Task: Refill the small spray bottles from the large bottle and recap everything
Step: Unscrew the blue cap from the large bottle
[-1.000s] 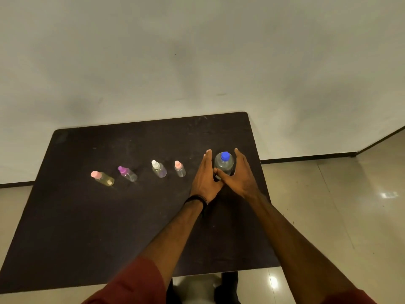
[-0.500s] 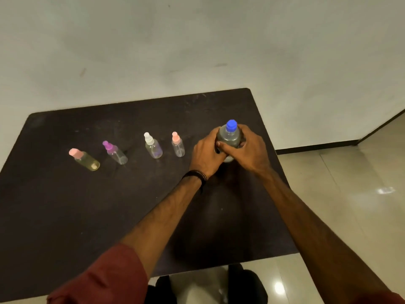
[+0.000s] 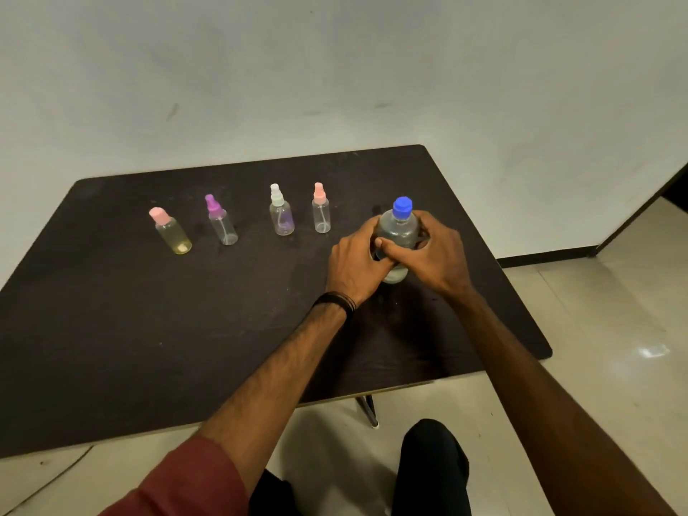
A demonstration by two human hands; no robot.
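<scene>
1. one large bottle (image 3: pixel 397 232), blue cap (image 3: pixel 402 207) on, upright on the dark table's (image 3: pixel 111 329) right part.
2. left hand (image 3: pixel 355 264) and right hand (image 3: pixel 433 255) both wrap its body.
3. four small spray bottles (image 3: pixel 282 212), capped, in a row to its left.

Change in grip on the large bottle (image 3: pixel 397 232).
One second earlier the left hand (image 3: pixel 355 264) and right hand (image 3: pixel 433 255) lay straight-fingered against its sides; now both curl round its body, the right thumb across the front, below the blue cap (image 3: pixel 402 208).
</scene>
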